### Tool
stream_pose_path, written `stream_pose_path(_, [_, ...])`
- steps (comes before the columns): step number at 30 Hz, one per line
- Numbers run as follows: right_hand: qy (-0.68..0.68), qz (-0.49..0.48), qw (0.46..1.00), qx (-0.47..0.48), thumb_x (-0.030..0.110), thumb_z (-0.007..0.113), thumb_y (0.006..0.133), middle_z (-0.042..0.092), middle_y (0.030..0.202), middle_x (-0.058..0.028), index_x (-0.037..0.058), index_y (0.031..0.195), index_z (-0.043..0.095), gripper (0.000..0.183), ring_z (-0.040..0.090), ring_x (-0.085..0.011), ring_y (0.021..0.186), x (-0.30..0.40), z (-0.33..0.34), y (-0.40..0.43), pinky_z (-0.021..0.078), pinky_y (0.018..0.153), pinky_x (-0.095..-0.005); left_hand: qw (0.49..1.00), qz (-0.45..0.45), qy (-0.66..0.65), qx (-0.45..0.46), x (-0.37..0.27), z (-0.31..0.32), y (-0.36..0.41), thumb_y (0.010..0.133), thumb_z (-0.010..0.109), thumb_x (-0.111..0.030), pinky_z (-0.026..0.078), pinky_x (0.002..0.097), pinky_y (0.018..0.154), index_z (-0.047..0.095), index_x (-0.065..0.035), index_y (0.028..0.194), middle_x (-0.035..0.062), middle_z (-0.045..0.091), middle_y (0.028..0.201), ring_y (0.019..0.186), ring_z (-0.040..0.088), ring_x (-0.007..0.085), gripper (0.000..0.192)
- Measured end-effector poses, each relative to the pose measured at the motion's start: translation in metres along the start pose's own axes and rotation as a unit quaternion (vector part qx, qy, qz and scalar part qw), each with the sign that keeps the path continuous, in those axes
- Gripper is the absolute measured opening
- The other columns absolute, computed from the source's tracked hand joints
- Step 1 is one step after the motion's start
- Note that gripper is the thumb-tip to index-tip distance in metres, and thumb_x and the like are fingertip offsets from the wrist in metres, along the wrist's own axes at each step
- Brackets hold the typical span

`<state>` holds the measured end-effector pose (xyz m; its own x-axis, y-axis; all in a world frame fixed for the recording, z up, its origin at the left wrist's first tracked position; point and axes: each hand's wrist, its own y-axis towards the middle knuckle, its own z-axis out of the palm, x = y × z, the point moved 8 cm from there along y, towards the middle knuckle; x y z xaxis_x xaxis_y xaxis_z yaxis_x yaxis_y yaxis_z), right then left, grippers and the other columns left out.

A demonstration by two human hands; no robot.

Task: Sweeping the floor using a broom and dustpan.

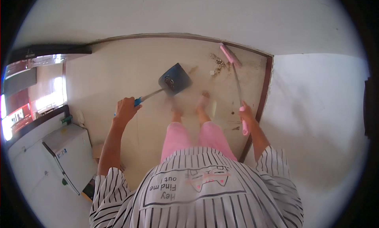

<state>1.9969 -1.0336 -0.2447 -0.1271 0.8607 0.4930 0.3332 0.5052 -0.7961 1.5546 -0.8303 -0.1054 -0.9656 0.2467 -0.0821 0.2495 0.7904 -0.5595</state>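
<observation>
My left hand [125, 109] grips the blue-ended handle of a dark blue dustpan [181, 78]. Some dark debris [169, 81] lies in the pan near its handle side. In my right hand [248, 114] is the pink grip of a broom, whose pink head [231, 55] touches the floor close to the back wall and right corner. A scattered heap of brown and pale debris [218, 62] lies just left of the broom head, with a small whitish piece [212, 72] at its lower edge. The dustpan is to the left of this heap, apart from it.
Brown baseboards [265, 86] edge the beige floor [118, 71] along the white walls. My feet [203, 102] stand between dustpan and broom. A white refrigerator [72, 157] stands at the lower left, near a doorway [47, 80]. Small dark bits [235, 128] lie near the right wall.
</observation>
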Motion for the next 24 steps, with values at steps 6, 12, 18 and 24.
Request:
stream_pose_path(6, [-0.040,-0.025,0.994,0.102,-0.004,0.046,0.061,0.050,0.064,-0.0121,0.0037,0.119,0.031,0.061,0.047,-0.0144,0.042,-0.037,0.036,-0.042,0.0372,0.034,-0.0272,1.000,-0.015,-0.010,-0.002,0.010,0.005,-0.003,0.066,0.061,-0.028,0.040,0.0384,0.055,0.051,-0.0008,0.064,0.0143,0.052,0.058,0.059,0.052,0.0300,0.029])
stream_pose_path(12, [-0.279,-0.225,0.933,0.023,0.000,0.048,0.062,0.053,0.075,-0.0173,0.0085,0.121,0.028,0.063,0.053,-0.0261,0.060,-0.003,0.023,-0.024,0.0435,0.053,-0.0332,1.000,-0.009,-0.012,-0.007,0.007,0.007,-0.003,0.066,0.061,-0.025,0.040,0.0382,0.056,0.051,-0.0004,0.063,0.0143,0.052,0.060,0.061,0.052,0.0299,0.027])
stream_pose_path(18, [-0.402,-0.146,0.902,0.053,0.004,0.047,0.067,0.053,0.083,-0.0192,0.0125,0.121,0.027,0.058,0.052,-0.0313,0.078,0.051,0.051,0.049,0.0410,0.070,-0.0384,1.000,-0.018,-0.006,0.006,-0.004,0.001,-0.004,0.066,0.060,-0.025,0.040,0.0380,0.057,0.051,-0.0003,0.065,0.0139,0.053,0.060,0.061,0.052,0.0300,0.026])
stream_pose_path(24, [-0.478,-0.132,0.865,0.075,0.005,0.046,0.071,0.053,0.081,-0.0173,0.0169,0.118,0.033,0.050,0.052,-0.0305,0.076,-0.012,0.004,-0.002,0.0410,0.067,-0.0387,1.000,0.003,0.008,0.000,-0.003,0.001,-0.003,0.066,0.060,-0.025,0.040,0.0373,0.057,0.052,-0.0005,0.065,0.0137,0.053,0.060,0.061,0.052,0.0294,0.026])
